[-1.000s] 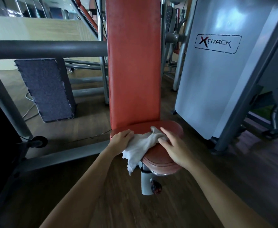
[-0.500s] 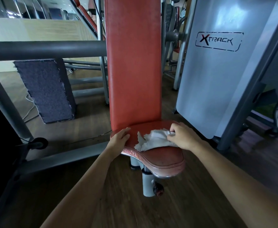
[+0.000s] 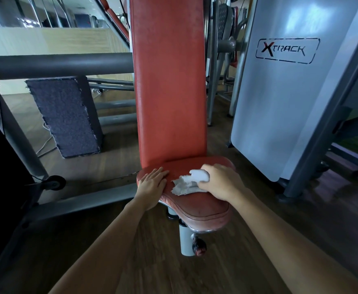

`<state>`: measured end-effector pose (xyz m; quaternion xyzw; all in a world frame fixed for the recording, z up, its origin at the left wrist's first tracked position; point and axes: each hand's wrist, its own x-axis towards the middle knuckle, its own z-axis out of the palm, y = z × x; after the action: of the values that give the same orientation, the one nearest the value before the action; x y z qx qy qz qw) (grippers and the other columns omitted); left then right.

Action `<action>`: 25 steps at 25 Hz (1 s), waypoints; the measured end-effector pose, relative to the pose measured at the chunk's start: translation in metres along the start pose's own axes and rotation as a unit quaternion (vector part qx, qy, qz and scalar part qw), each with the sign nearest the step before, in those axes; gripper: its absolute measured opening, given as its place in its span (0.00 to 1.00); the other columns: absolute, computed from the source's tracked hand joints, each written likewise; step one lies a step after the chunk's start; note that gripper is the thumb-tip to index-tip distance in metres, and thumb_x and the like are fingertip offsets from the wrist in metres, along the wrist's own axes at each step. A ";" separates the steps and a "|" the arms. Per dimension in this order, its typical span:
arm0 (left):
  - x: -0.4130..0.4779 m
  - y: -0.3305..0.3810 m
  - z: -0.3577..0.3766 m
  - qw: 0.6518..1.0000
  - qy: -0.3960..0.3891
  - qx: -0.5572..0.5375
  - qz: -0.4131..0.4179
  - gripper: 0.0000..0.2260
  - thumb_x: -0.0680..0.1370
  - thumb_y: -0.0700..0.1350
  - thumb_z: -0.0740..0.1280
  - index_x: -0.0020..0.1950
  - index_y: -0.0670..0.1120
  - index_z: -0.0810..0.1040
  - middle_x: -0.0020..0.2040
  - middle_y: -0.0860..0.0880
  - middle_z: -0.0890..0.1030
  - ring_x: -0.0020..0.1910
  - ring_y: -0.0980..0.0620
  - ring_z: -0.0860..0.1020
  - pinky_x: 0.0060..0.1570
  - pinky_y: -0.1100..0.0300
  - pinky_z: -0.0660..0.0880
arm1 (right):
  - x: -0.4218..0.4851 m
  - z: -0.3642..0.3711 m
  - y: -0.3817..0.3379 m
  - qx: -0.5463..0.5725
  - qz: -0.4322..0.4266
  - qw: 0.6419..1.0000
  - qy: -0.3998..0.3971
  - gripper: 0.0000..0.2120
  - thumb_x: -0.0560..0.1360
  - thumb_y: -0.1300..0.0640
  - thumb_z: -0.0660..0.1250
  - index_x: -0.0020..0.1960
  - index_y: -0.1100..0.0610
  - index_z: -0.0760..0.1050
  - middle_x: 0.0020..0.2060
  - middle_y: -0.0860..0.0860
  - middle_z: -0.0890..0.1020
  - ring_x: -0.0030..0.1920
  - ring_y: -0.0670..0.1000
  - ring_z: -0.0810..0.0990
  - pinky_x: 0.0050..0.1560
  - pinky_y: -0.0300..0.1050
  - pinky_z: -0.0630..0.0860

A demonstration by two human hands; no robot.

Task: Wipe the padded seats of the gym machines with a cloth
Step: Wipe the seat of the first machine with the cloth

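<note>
A red padded seat [image 3: 201,211] sits at the foot of a tall red backrest [image 3: 168,81], low in the middle of the head view. My right hand [image 3: 222,181] grips a crumpled white cloth [image 3: 189,182] and holds it down on the seat's top, near the backrest. My left hand [image 3: 152,183] lies flat with straight fingers on the seat's left edge, a little apart from the cloth.
A grey seat post with a red knob [image 3: 198,247] stands under the seat. A white XTRACK weight-stack cover [image 3: 280,92] rises at the right. Grey frame tubes [image 3: 57,65] and a dark carpeted block [image 3: 67,117] stand at the left on a wooden floor.
My left hand let go of the cloth and settled flat on the seat's left edge. My right hand bunched the cloth and moved it across the seat top, right then back left.
</note>
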<state>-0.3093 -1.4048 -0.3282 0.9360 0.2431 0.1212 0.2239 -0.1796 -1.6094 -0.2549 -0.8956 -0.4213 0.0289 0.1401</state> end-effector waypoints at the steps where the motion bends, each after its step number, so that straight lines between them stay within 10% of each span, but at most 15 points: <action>1: -0.001 0.000 0.000 1.000 0.002 0.001 -0.002 0.19 0.87 0.50 0.52 0.78 0.55 0.64 0.81 0.52 0.60 0.81 0.52 0.54 0.78 0.54 0.48 | 0.000 -0.001 0.000 0.002 -0.013 1.000 0.006 0.21 0.75 0.42 0.67 0.66 0.42 0.72 0.58 0.49 0.79 0.55 0.55 0.79 0.53 0.52 0.78; 4: -0.001 0.001 -0.001 1.000 -0.007 0.004 -0.009 0.20 0.86 0.50 0.52 0.79 0.55 0.64 0.81 0.53 0.60 0.81 0.53 0.53 0.78 0.55 0.47 | 0.004 0.000 0.002 -0.011 -0.036 0.999 -0.017 0.24 0.77 0.47 0.65 0.73 0.37 0.68 0.62 0.48 0.76 0.59 0.55 0.78 0.56 0.51 0.77; 12: 0.005 -0.008 -0.029 0.995 -0.090 -0.028 -0.013 0.20 0.83 0.49 0.62 0.76 0.52 0.70 0.78 0.51 0.66 0.78 0.49 0.64 0.77 0.52 0.59 | 0.020 -0.005 -0.013 -0.025 -0.017 1.000 -0.001 0.13 0.70 0.51 0.68 0.53 0.43 0.81 0.45 0.41 0.83 0.48 0.49 0.82 0.36 0.42 0.69; 17: 0.020 0.006 -0.102 0.976 -0.156 -0.132 -0.074 0.09 0.81 0.46 0.65 0.57 0.46 0.83 0.54 0.48 0.85 0.53 0.49 0.83 0.55 0.57 0.77 | 0.021 -0.042 -0.048 0.062 0.063 0.996 -0.035 0.20 0.68 0.38 0.64 0.56 0.43 0.81 0.47 0.44 0.85 0.47 0.50 0.81 0.43 0.44 0.72; 25: -0.043 0.033 -0.288 0.987 -0.046 -0.106 -0.114 0.08 0.82 0.47 0.64 0.47 0.49 0.81 0.43 0.53 0.83 0.42 0.54 0.82 0.49 0.51 0.80 | 0.034 -0.181 -0.165 0.121 -0.011 0.993 0.002 0.13 0.71 0.35 0.65 0.50 0.40 0.79 0.36 0.41 0.83 0.39 0.45 0.82 0.40 0.45 0.78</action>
<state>-0.4300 -1.3488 -0.0666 0.8778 0.3236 0.0765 0.3449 -0.2502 -1.5242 -0.0331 -0.8676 -0.4239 0.0762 0.2483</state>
